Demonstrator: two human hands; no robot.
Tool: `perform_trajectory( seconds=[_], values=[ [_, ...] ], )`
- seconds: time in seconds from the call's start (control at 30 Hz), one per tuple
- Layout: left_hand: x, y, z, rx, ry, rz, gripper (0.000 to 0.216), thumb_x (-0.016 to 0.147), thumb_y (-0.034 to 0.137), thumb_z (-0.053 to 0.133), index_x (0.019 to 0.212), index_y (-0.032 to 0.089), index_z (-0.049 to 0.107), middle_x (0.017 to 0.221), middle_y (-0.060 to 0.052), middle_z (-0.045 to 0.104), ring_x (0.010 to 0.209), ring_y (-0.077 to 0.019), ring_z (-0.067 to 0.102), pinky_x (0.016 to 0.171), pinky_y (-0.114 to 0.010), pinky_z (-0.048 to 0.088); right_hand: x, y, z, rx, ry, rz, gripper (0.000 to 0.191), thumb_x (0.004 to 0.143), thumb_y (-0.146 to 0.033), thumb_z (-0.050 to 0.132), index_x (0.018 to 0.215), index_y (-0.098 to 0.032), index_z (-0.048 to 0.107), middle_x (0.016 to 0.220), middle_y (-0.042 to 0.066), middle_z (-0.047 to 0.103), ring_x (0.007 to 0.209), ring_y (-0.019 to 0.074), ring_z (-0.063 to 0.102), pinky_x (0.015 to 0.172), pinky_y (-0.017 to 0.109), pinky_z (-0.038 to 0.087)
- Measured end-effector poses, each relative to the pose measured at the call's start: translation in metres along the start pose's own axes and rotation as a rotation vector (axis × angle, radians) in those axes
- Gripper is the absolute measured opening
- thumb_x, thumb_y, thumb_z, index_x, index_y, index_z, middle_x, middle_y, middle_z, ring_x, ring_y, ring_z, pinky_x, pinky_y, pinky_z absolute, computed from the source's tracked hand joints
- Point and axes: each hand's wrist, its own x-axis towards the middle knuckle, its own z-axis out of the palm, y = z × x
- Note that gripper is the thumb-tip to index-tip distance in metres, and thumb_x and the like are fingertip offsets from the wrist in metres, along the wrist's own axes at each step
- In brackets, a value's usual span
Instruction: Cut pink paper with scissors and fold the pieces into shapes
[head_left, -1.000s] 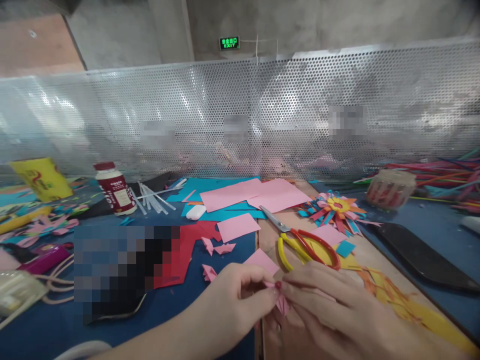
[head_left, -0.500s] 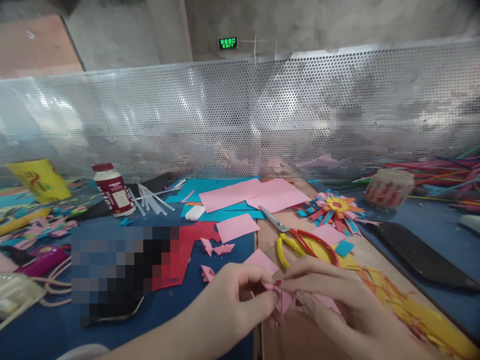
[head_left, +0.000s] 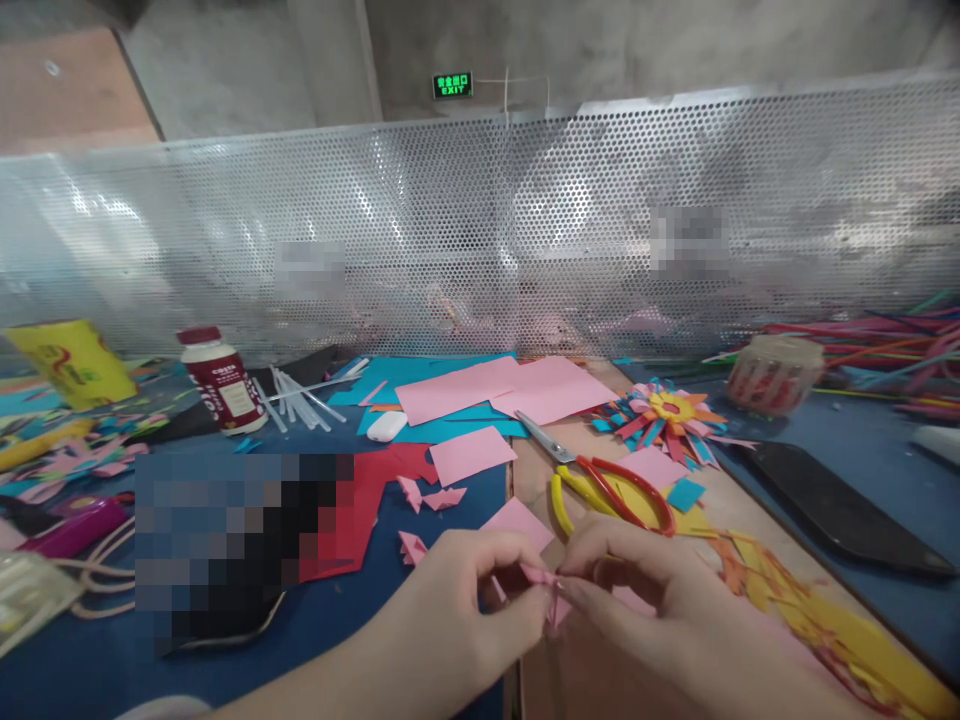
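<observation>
Between the fingertips of both hands is a small folded piece of pink paper (head_left: 553,600). My left hand (head_left: 480,600) pinches its left side with thumb and bent fingers. From the right, my right hand (head_left: 645,590) pinches the same piece, partly hiding it. Just beyond the hands lie scissors (head_left: 592,480) with red and yellow handles, blades pointing away. A pink paper square (head_left: 517,522) lies partly behind my left hand. To the left of it rest small folded pink paper pieces (head_left: 442,497) on the blue surface.
Pink sheets (head_left: 457,388) overlap blue paper at the back, with a white case (head_left: 387,426) nearby. A paper flower (head_left: 667,410) and a black phone (head_left: 847,510) lie right. Leftward stand a bottle (head_left: 221,385), glue sticks (head_left: 300,400) and a yellow cup (head_left: 71,362). Perforated metal panels (head_left: 420,230) close off the back.
My right hand's fingers have shifted left and closed in on the pink paper, its thumb now against the fold. The folded paper shows less of its face. The view has moved slightly.
</observation>
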Motion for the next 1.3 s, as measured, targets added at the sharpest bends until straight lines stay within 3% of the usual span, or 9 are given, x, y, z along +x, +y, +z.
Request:
perform_trajectory(
  seconds=[0.27, 0.47, 0.7, 0.83, 1.1, 1.3],
  values=[
    [0.003, -0.002, -0.001, -0.05, 0.026, -0.018, 0.018, 0.078, 0.032, 0.049, 0.077, 0.016, 0.059, 0.075, -0.001, 0.062, 0.072, -0.0132, 0.055, 0.067, -0.024, 0.041, 0.0, 0.003, 0.0, 0.0, 0.071, 0.001, 0.013, 0.078, -0.028, 0.056, 0.071, -0.018, 0.061, 0.07, 0.001, 0.063, 0.065, 0.011, 0.056, 0.057, 0.021, 0.044],
    [0.005, -0.004, 0.0, -0.135, 0.039, -0.024, 0.016, 0.077, 0.03, 0.052, 0.081, 0.017, 0.059, 0.076, 0.0, 0.061, 0.072, -0.0121, 0.054, 0.065, -0.024, 0.04, 0.004, 0.014, 0.007, 0.123, 0.065, 0.03, 0.014, 0.076, -0.031, 0.057, 0.071, -0.018, 0.058, 0.066, 0.001, 0.062, 0.059, 0.0104, 0.056, 0.053, 0.02, 0.044],
    [0.006, -0.001, -0.001, -0.223, 0.014, -0.06, 0.016, 0.075, 0.032, 0.055, 0.078, 0.016, 0.058, 0.071, 0.002, 0.058, 0.068, -0.0106, 0.052, 0.064, -0.022, 0.038, 0.002, -0.001, -0.001, 0.143, 0.036, 0.11, 0.015, 0.074, -0.033, 0.058, 0.07, -0.019, 0.06, 0.069, 0.0, 0.062, 0.066, 0.0125, 0.058, 0.059, 0.021, 0.046],
    [0.006, -0.004, -0.001, -0.204, 0.016, -0.04, 0.014, 0.075, 0.029, 0.053, 0.075, 0.015, 0.057, 0.07, 0.002, 0.055, 0.068, -0.0105, 0.049, 0.063, -0.022, 0.037, -0.001, -0.002, -0.004, 0.141, 0.075, 0.158, 0.025, 0.079, -0.04, 0.051, 0.068, -0.019, 0.059, 0.066, 0.0, 0.057, 0.066, 0.0123, 0.055, 0.058, 0.02, 0.044],
    [0.005, -0.001, 0.003, -0.199, -0.07, -0.062, 0.01, 0.071, 0.024, 0.054, 0.07, 0.014, 0.055, 0.062, 0.004, 0.046, 0.059, -0.0083, 0.04, 0.055, -0.019, 0.03, -0.002, -0.011, -0.003, -0.038, -0.131, 0.131, 0.021, 0.083, -0.03, 0.046, 0.066, -0.018, 0.052, 0.066, -0.003, 0.051, 0.065, 0.0097, 0.049, 0.056, 0.017, 0.039],
    [0.004, 0.0, 0.001, -0.244, -0.107, -0.085, 0.009, 0.071, 0.023, 0.052, 0.069, 0.014, 0.055, 0.06, 0.003, 0.051, 0.058, -0.0089, 0.046, 0.056, -0.02, 0.033, -0.002, -0.01, -0.005, 0.027, -0.193, 0.129, 0.023, 0.086, -0.032, 0.042, 0.07, -0.018, 0.049, 0.069, -0.002, 0.047, 0.067, 0.0099, 0.045, 0.058, 0.018, 0.037]
  ],
)
